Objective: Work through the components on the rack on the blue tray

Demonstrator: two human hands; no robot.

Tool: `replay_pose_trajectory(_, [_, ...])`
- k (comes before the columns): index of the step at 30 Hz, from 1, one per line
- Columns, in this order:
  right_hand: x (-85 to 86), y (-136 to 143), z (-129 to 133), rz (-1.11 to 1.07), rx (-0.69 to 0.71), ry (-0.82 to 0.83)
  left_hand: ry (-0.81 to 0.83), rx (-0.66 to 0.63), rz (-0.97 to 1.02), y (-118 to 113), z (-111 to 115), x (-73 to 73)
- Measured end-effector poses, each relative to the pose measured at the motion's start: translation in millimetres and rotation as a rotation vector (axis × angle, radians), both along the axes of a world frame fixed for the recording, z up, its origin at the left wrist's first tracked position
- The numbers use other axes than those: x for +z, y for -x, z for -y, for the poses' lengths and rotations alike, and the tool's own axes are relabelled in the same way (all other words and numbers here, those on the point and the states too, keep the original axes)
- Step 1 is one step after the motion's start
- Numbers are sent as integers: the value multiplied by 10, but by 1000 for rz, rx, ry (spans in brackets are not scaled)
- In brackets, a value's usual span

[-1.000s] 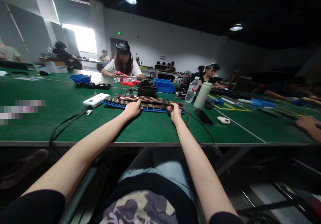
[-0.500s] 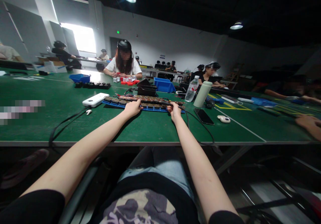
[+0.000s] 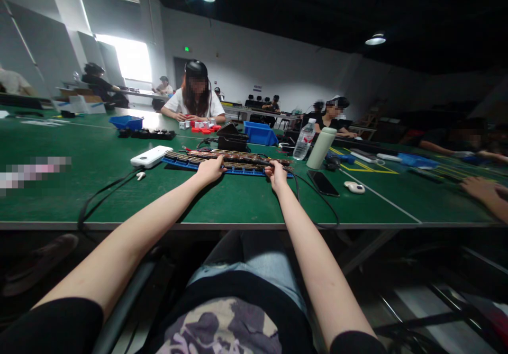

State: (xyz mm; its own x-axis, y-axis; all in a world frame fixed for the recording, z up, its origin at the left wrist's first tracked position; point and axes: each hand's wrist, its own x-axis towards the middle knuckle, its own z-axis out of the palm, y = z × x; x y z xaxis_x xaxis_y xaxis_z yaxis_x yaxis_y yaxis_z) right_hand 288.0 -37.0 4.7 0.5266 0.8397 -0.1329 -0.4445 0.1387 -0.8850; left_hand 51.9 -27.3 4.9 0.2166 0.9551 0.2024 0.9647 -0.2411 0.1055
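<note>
A long blue tray (image 3: 186, 164) lies across the green table, with several thin copper-brown strips or wires (image 3: 194, 155) along its length. At the middle of its near edge is my left hand (image 3: 212, 170), fingers curled closed against the tray; what they pinch, if anything, is hidden. My right hand (image 3: 278, 175) is closed at the right end, around a slim black rod-like piece (image 3: 260, 162) that lies over the strips. A black cord (image 3: 317, 198) runs from near this hand toward the table's front edge. The fingertips of both hands are partly hidden.
Left of the tray lie a white power bank (image 3: 151, 156) and a white earbud (image 3: 140, 175). On the right are a water bottle (image 3: 304, 141), a pale green flask (image 3: 321, 148), a phone (image 3: 323, 183) and an earbud case (image 3: 354, 187). A co-worker (image 3: 195, 97) sits opposite, near a blue bin (image 3: 260, 133).
Both my hands stay nearly where they were at the tray. Another person's hand at the far right has shifted slightly left.
</note>
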Motion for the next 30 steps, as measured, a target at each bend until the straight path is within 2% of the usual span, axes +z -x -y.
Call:
replay_pose_trajectory(19, [-67,-32,-76,-11,-1,-16,-4,-9,7,6,-7,2])
replay_pose_trajectory(30, [-41,-18,-39,-8,-5,7,0,-9,1,1,16,5])
